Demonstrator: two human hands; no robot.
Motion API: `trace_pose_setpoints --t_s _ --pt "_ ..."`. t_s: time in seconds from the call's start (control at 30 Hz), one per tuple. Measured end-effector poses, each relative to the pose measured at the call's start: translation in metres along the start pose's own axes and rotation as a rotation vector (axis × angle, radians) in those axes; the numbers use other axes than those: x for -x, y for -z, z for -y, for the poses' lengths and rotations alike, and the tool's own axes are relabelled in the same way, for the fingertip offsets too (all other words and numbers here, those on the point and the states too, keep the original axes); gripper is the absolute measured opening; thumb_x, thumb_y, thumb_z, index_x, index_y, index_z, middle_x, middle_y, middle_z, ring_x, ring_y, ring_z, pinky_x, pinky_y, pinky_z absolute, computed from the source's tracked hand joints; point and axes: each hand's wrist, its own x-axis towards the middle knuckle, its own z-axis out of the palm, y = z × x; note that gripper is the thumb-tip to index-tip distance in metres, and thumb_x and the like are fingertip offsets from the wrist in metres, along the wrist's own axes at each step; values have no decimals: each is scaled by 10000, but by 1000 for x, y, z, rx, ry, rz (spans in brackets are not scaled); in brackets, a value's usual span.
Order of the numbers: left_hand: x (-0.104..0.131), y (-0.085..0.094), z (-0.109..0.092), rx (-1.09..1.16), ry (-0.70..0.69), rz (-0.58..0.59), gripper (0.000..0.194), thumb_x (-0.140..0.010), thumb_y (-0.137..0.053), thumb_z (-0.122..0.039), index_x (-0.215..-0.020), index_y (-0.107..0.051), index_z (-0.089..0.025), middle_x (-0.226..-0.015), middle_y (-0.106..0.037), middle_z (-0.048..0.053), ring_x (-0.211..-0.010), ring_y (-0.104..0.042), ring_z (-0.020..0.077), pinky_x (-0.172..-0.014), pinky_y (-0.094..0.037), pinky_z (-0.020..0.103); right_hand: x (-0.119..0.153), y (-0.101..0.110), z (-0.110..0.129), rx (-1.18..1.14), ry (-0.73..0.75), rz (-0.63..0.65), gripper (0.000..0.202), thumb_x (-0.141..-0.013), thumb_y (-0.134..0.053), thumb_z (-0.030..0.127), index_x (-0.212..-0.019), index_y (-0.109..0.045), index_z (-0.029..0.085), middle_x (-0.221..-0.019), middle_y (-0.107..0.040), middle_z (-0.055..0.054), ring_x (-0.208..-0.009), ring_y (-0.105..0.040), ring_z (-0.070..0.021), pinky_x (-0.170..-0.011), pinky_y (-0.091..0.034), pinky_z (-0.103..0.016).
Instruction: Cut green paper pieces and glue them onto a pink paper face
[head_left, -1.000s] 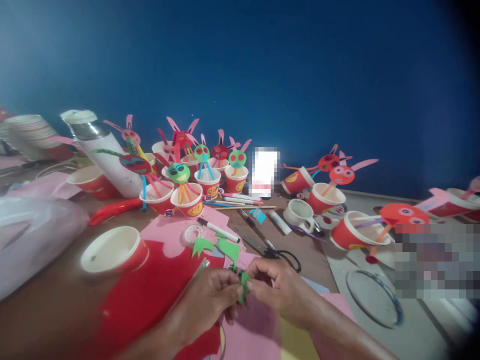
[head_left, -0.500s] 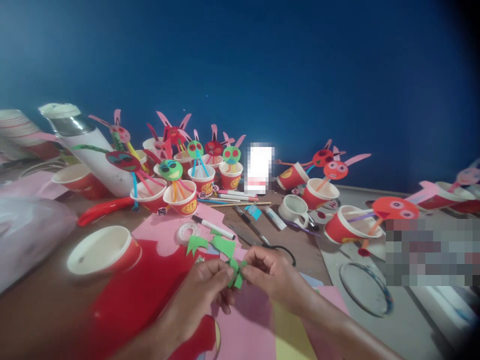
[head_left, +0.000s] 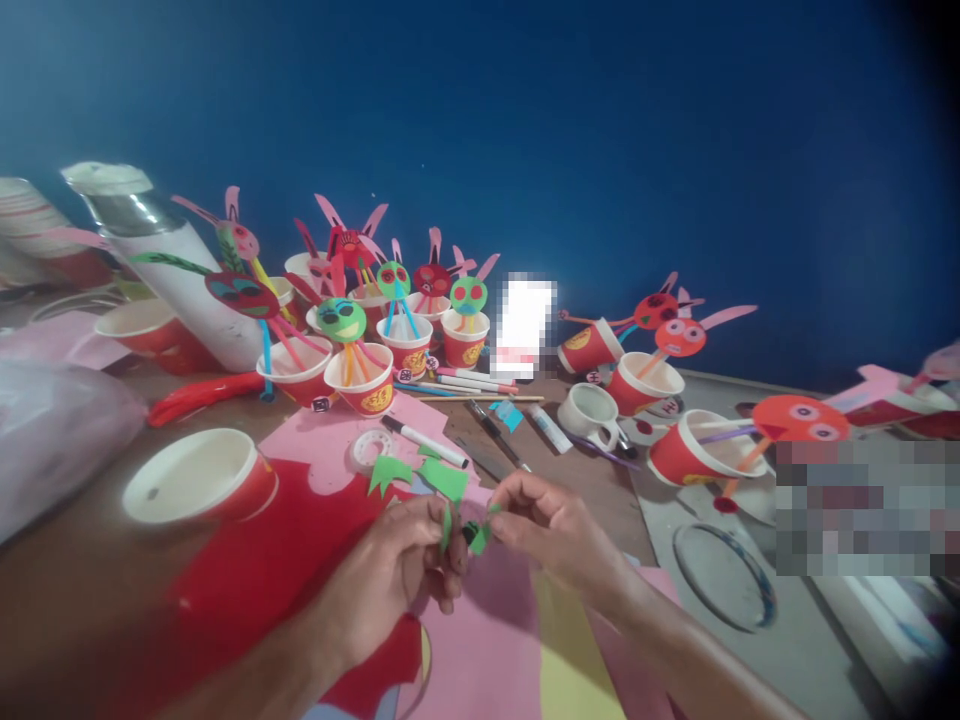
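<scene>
My left hand [head_left: 401, 560], fingers closed, pinches a narrow piece of green paper [head_left: 447, 525] seen nearly edge-on. Just to its right, my right hand [head_left: 555, 540] pinches another small green paper piece [head_left: 482, 540] between thumb and forefinger. A dark patch shows between the two pieces; I cannot make out what it is. Behind the fingers lie more green paper scraps [head_left: 444, 480], one with a jagged edge. Pink paper [head_left: 480, 640] and yellow paper [head_left: 570, 650] spread below my hands, with red paper [head_left: 240, 560] on the left.
Red paper cups [head_left: 371, 390] with paper-faced figures stand along the back. An open cup [head_left: 199, 480] tilts at left, near a thermos [head_left: 180, 280]. A marker [head_left: 424, 442], tape roll [head_left: 373, 450], glue stick [head_left: 550, 430] and white mug [head_left: 589, 415] lie beyond my hands.
My hands have moved slightly apart. The green paper, earlier bunched together between my fingers, now shows as separate parts, one in each hand. The view has shifted a little.
</scene>
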Motion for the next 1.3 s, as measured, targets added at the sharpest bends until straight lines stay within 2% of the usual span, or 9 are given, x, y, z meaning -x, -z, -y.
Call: trace_pose_setpoints --t_s 0.2,0.4,0.5,0.63,0.83,0.93,1.1,1.23,1.3 --pt "2 -6 6 -46 41 51 205 -754 -563 -298 -623 -493 -157 -491 -532 -17 -339 -451 67 -332 -321 168 6 -2 0 1 -26 129 165 -750 -612 305 -709 -533 166 -611 -441 51 -538 -362 -77 -507 -304 -192" --pt "10 -10 4 -170 86 83 275 -645 -695 -362 -658 -525 -146 -427 -516 -46 -288 -370 31 -309 -290 149 12 -4 8 267 -43 192 66 -719 -548 131 -661 -534 161 -580 -450 54 -549 -385 -80 -514 -324 -176" --pt "12 -9 4 -133 162 104 292 -614 -709 -373 -677 -529 -151 -401 -470 -73 -278 -323 21 -305 -245 149 14 -4 16 381 -26 198 121 -664 -520 53 -644 -555 167 -580 -485 52 -572 -426 -85 -542 -352 -168" --pt "10 -8 4 -148 244 91 252 -570 -720 -279 -699 -537 -163 -401 -415 -102 -289 -244 12 -308 -157 163 16 -6 21 491 -46 187 173 -641 -487 28 -634 -572 178 -591 -531 48 -595 -465 -92 -574 -371 -174" --pt "13 -14 -2 -492 118 -29 67 -601 -577 -109 -580 -522 -142 -478 -403 -84 -440 -298 35 -413 -222 171 16 -1 20 511 -62 200 86 -693 -549 131 -704 -616 184 -633 -573 33 -620 -503 -111 -556 -379 -182" --pt "21 -19 -13 -647 148 -61 44 -618 -537 -121 -607 -517 -159 -456 -374 -91 -440 -304 50 -417 -213 182 6 7 25 541 -31 113 135 -791 -525 281 -794 -631 198 -683 -613 28 -638 -537 -120 -572 -393 -192" --pt "29 -24 -20 -931 202 103 89 -629 -495 -116 -558 -528 -158 -422 -341 -86 -428 -300 62 -403 -190 196 -22 5 22 1122 118 -81 182 -854 -472 260 -809 -648 264 -822 -669 46 -709 -608 -133 -606 -374 -220" --pt "27 -18 -9 -1047 100 24 109 -662 -508 -132 -589 -587 -145 -498 -366 -71 -503 -341 68 -461 -249 180 -41 -12 5 1279 151 -153 167 -825 -524 307 -759 -645 213 -795 -648 -31 -720 -603 -200 -625 -358 -279" --pt "24 -11 -5 -1034 40 52 97 -662 -532 -144 -589 -596 -142 -551 -411 -60 -549 -386 73 -511 -289 172 -47 -18 -1 1308 171 -151 130 -802 -555 289 -790 -645 194 -810 -642 -61 -800 -593 -239 -680 -358 -306"
